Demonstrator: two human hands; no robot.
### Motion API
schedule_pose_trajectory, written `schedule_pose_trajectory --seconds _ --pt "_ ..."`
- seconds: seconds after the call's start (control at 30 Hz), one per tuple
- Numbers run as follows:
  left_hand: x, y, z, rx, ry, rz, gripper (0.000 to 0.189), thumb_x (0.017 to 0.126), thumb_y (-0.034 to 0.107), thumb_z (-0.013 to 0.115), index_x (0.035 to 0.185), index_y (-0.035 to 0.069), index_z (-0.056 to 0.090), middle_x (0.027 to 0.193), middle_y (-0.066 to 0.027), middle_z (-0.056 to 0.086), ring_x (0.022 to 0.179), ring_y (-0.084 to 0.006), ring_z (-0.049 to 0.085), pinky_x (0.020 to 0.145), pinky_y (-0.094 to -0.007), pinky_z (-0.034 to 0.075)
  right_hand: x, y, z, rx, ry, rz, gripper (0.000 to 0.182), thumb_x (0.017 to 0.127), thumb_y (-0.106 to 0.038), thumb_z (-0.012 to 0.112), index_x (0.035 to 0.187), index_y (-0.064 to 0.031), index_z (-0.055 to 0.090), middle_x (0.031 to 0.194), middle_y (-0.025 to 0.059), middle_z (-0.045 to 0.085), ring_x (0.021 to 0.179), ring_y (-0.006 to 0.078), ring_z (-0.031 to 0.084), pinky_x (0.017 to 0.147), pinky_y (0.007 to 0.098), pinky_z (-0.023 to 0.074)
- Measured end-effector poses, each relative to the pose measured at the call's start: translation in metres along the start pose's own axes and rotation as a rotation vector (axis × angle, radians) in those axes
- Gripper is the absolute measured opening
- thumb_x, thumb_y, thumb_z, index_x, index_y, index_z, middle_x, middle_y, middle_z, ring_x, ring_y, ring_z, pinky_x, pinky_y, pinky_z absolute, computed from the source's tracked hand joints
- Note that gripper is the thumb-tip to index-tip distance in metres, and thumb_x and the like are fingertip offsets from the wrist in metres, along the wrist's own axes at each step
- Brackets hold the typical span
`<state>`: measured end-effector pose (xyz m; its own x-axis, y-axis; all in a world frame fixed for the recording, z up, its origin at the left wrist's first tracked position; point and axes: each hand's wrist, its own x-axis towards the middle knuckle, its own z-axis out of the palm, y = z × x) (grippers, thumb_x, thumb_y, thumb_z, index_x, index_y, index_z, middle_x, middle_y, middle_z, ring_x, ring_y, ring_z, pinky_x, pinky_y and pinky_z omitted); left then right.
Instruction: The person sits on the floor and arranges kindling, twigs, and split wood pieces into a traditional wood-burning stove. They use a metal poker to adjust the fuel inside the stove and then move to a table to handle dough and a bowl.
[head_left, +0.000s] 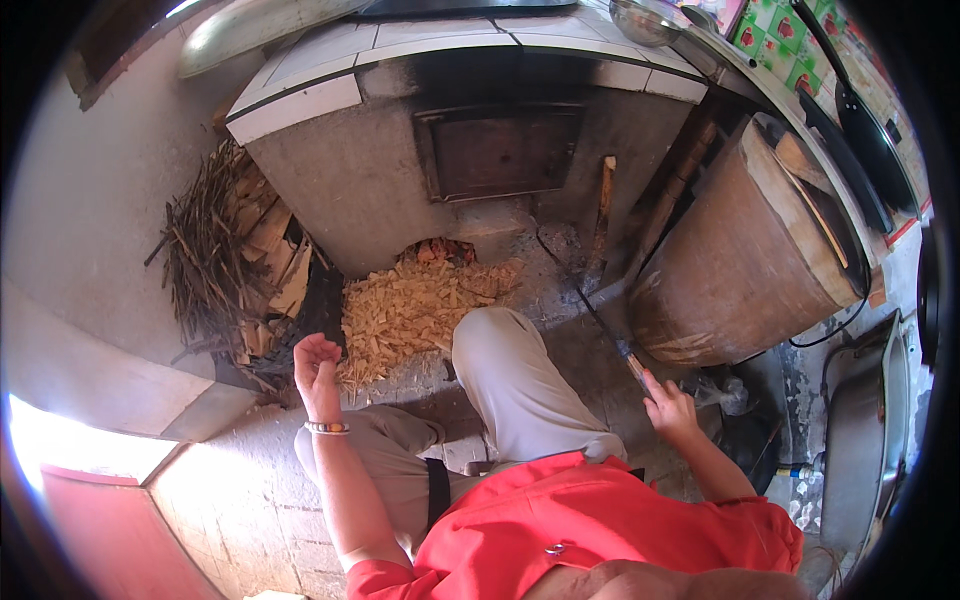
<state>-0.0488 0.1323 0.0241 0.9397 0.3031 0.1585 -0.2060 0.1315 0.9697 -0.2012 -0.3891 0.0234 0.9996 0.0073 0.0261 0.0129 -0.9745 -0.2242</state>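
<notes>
My right hand (670, 409) grips the wooden handle of a long fire poker (592, 309). Its thin dark metal rod slants forward to the ashy ground (555, 244) by the stove's base. My left hand (316, 375), a beaded bracelet on its wrist, is raised over my left thigh with fingers loosely curled and nothing in it. Before my knees lies a heap of wood chips (401, 311), reaching to a low opening with glowing red embers (442, 250) under a masonry stove (337, 172). Above that opening, the dark metal stove door (502, 154) is closed.
Twigs (214, 240) and split firewood (274, 232) are piled left of the stove. A wooden-handled tool (604, 195) leans at its right front. Further right stand a large brown barrel (742, 255) and a metal sink (855, 442). A ladle (645, 24) lies on the tiled top.
</notes>
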Motion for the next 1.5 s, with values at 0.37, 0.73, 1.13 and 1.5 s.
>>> schedule_pose_trajectory --seconds 0.37,0.73,1.13,1.5 --pt "0.002 -0.001 0.005 0.001 -0.014 0.001 0.035 0.076 -0.008 0.040 0.108 0.003 0.050 0.094 -0.0042 0.054 0.086 -0.0123 0.053 0.083 -0.0281 0.046 -0.026 -0.001 -0.008 0.281 -0.080 -0.045 0.056 0.075 -0.012 0.064 0.128 -0.0167 0.047 0.088 0.0166 0.059 0.076 0.0368 0.059 0.065 0.0418 0.0485" --pt "0.002 -0.001 0.002 0.025 -0.037 0.001 0.035 0.077 -0.007 0.041 0.109 0.002 0.049 0.094 -0.0053 0.054 0.086 -0.0130 0.053 0.082 -0.0278 0.046 -0.026 -0.027 -0.084 1.257 -0.481 0.829 0.028 0.085 -0.004 0.049 0.113 -0.0062 0.056 0.068 0.0047 0.054 0.044 0.0088 0.045 0.040 0.0210 0.0337" --pt "0.000 0.001 0.001 0.032 -0.001 0.002 0.034 0.077 -0.009 0.041 0.108 0.002 0.049 0.094 -0.0059 0.054 0.085 -0.0131 0.053 0.082 -0.0279 0.047 0.039 -0.024 -0.114 1.767 -0.309 0.673 0.026 0.085 -0.035 0.048 0.091 -0.0104 0.053 0.065 0.0097 0.058 0.046 0.0218 0.056 0.042 0.0322 0.0470" --pt "0.007 -0.005 0.000 0.028 0.008 -0.012 0.033 0.077 -0.008 0.042 0.108 0.002 0.050 0.093 -0.0049 0.054 0.085 -0.0128 0.053 0.082 -0.0282 0.047 0.164 0.010 -0.151 1.554 -0.196 0.657 0.067 0.079 -0.074 0.033 0.099 -0.0141 0.054 0.064 0.0146 0.059 0.052 0.0268 0.062 0.044 0.0341 0.0529"
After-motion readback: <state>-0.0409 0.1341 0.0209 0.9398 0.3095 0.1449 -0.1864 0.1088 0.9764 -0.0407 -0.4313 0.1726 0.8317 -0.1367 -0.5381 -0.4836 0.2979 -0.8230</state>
